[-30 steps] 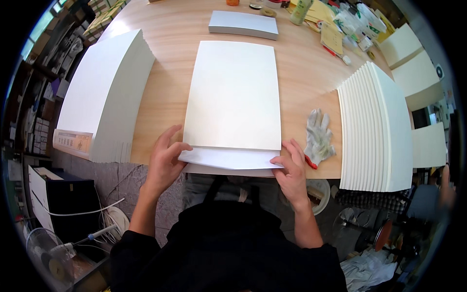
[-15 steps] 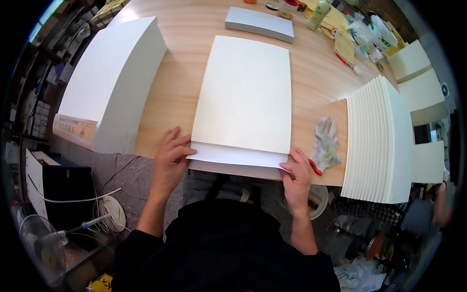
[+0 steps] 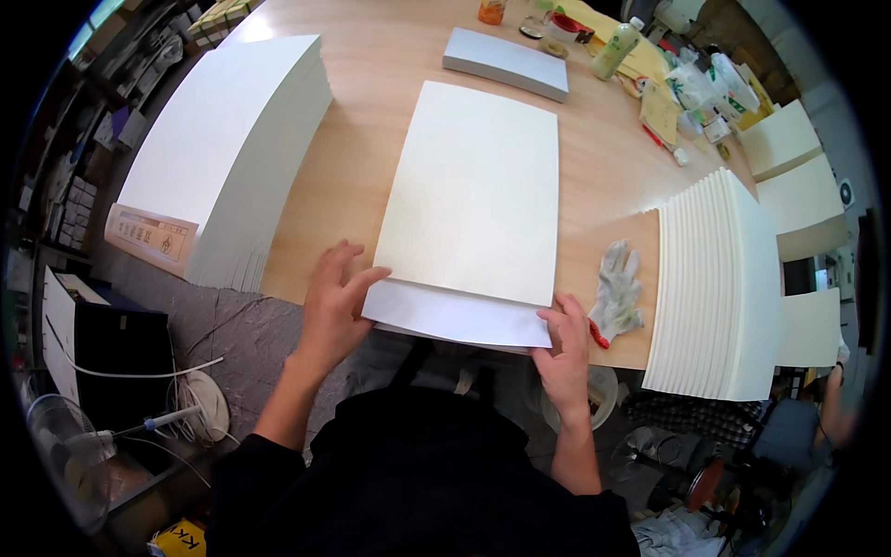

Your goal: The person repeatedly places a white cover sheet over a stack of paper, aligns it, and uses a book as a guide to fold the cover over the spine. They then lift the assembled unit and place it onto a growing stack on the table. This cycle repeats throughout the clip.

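A large cream sheet or board (image 3: 473, 190) lies on the table in front of me, and a white sheet of paper (image 3: 455, 314) sticks out from under its near edge. At the near left corner is my left hand (image 3: 336, 302), fingers apart, one fingertip touching the cream edge. My right hand (image 3: 563, 345) pinches the right end of the white paper at the table's front edge. Whether more sheets lie beneath the cream one is hidden.
A tall stack of white paper (image 3: 218, 139) stands at left, a stack of folded cream sheets (image 3: 710, 288) at right. Beside the latter lies a glove (image 3: 616, 292). Further back are a grey-white block of sheets (image 3: 506, 63) and a bottle (image 3: 617, 48).
More of the white paper now shows below the cream sheet. My left hand's fingers have spread and come off the paper's left end. The whole view has shifted slightly.
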### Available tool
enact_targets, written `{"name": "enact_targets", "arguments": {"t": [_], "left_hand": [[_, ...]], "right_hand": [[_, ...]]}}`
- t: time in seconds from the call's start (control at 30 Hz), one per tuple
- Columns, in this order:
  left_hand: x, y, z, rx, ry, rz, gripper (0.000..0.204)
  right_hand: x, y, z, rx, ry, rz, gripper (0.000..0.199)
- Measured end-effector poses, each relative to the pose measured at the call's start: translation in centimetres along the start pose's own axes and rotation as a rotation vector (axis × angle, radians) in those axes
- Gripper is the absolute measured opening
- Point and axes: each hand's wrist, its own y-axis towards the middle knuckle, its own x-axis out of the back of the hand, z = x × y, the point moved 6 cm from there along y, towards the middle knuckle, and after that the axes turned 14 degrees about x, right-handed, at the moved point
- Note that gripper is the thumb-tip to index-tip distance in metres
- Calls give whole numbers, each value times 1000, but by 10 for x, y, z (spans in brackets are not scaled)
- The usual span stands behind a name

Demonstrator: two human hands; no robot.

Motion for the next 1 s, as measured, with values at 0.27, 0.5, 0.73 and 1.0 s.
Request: {"name": "enact_targets", "arguments": {"t": [0.27, 0.5, 0.73, 1.0], "left_hand": [[-21, 90, -22, -155, -122, 531, 25], [-44, 101, -23, -71, 13, 385, 36], [-51, 108, -22, -56, 50, 419, 39], [-104, 95, -135, -1195, 793, 373, 65]], "right_hand": [[-19, 60, -52, -116, 440, -2, 23], [-21, 82, -30, 101, -87, -107, 30], [-22, 79, -32, 112, -150, -102, 28], [11, 100, -31, 44, 1, -21, 17]]}}
